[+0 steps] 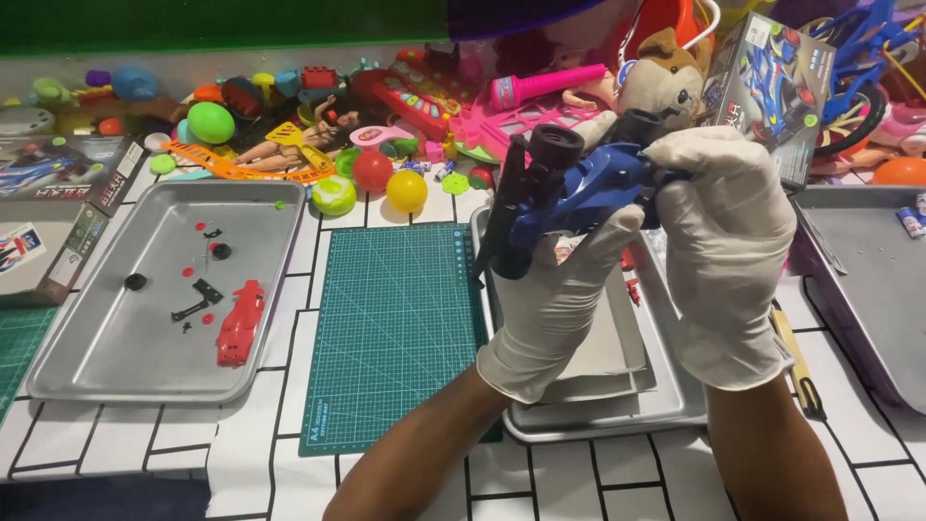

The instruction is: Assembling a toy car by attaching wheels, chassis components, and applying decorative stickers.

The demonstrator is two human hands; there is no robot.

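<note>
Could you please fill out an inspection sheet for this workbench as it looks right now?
Surface: white tiled table with dark grout lines, carrying a green gridded cutting mat.
Job's things: blue plastic toy car with black wheels, held above a metal tray.
Clutter: second metal tray with a red car shell and small black parts; a heap of colourful toys along the back edge; toy car boxes on both sides.
Grippers: left hand and right hand, both in white gloves, grip the car.
Cables: nothing seen.
Surroundings: green wall strip behind the table.
</note>
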